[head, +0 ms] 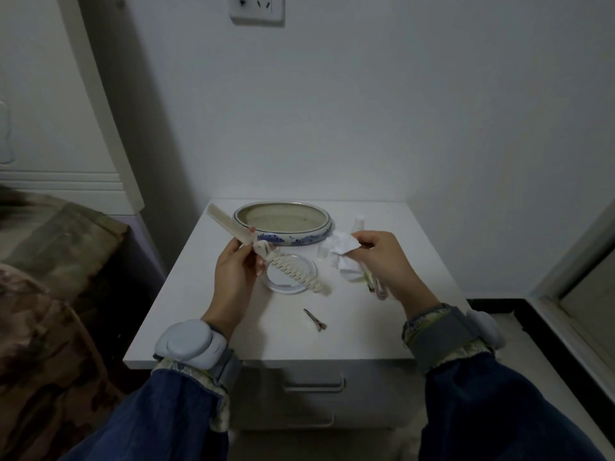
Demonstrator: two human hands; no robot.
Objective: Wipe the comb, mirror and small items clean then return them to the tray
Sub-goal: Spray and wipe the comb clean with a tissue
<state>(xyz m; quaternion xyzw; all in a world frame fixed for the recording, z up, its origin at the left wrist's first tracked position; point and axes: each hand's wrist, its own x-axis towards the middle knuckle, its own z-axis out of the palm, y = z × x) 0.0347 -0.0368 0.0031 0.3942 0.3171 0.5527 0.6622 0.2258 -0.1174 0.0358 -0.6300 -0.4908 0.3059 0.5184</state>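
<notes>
Mirror partly hidden behind braided clip; items under right hand indistinct.

Legible text, labels, brands, numbers, signs: none. The oval tray bears only a blue painted pattern around its outer wall, no lettering. The wall socket, above the tray, shows slots but no readable marking. The comb, just left of the tray, has a small reddish mark near its handle end, too blurred to read. The wrist devices in front of the tray carry no visible inscription.
</notes>
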